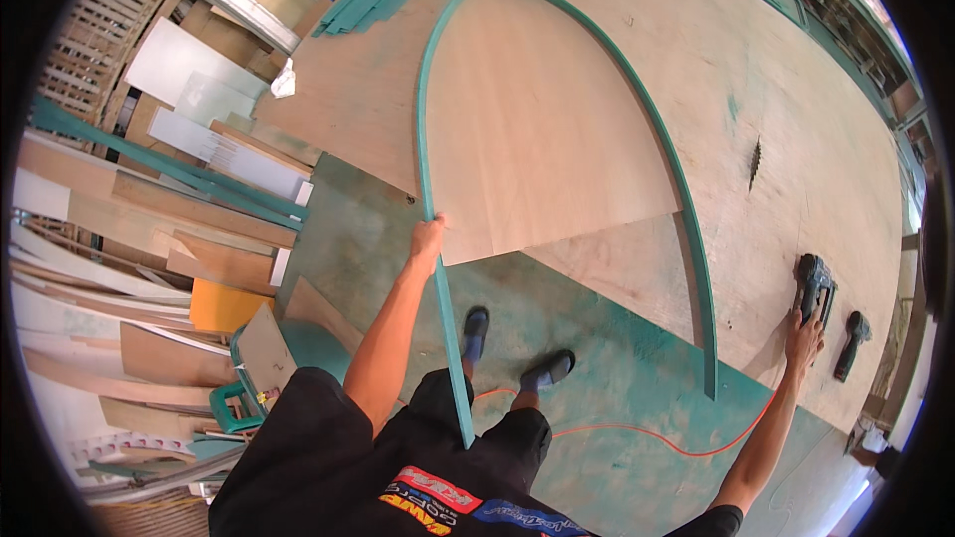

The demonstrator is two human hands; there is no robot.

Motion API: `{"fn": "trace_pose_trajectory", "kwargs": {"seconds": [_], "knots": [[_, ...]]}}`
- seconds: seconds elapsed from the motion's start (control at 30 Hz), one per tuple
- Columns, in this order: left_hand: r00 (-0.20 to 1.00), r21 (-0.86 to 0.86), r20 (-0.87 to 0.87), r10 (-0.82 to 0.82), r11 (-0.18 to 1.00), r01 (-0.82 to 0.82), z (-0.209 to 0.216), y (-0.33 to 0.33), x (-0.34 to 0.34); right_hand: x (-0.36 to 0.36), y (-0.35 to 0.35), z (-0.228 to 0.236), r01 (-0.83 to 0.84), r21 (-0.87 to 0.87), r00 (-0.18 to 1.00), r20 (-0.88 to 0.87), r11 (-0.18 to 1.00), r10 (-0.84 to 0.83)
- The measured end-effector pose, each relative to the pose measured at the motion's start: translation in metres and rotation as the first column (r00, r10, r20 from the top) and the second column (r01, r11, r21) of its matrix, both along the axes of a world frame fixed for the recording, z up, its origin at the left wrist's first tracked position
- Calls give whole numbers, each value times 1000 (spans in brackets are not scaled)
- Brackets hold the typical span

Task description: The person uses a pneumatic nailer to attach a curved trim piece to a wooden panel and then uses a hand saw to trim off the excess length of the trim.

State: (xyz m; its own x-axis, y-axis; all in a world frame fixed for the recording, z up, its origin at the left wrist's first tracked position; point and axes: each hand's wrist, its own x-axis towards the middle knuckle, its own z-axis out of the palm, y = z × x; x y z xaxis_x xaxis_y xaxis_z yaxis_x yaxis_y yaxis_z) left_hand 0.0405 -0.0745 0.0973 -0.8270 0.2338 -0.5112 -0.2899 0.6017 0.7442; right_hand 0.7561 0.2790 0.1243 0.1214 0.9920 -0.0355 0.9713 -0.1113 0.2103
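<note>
I have the left hand (429, 239) closed around the left leg of the green arched strip (659, 121), mid-frame, curving around the plywood panel (552, 119) over the tabletop (776, 239). I'd hold that grip steady and take the black power tool (814, 283) squarely; whether the right hand (804, 340) grasps it, I can't tell. The arch points to the top of frame, long axis near vertical, leaning left.

black shirt (298, 457), red-and-blue prints (438, 489), black shorts (515, 449), dark shoes (564, 365)

Teal edging (708, 323) arches round a pale wood panel (547, 119), ends jutting past; black nail gun (814, 276) on counter (826, 159), right.
</note>
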Motion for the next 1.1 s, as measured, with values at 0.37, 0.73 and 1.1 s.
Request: {"fn": "trace_pose_trajectory", "kwargs": {"seconds": [0.37, 0.73, 1.1], "knots": [[996, -4, -80, -27, 1000, 27, -19, 3, 0, 26, 54, -10, 58, 65, 912, -410, 996, -27], [916, 320, 168, 364, 859, -400, -19, 15, 5, 42, -141, 196, 35, 391, 922, -367, 920, 121], [975, 469, -117, 189, 876, -113, -17, 3, 5, -278, -397, 412, 330, -23, 308, -942, 944, -131]]}}
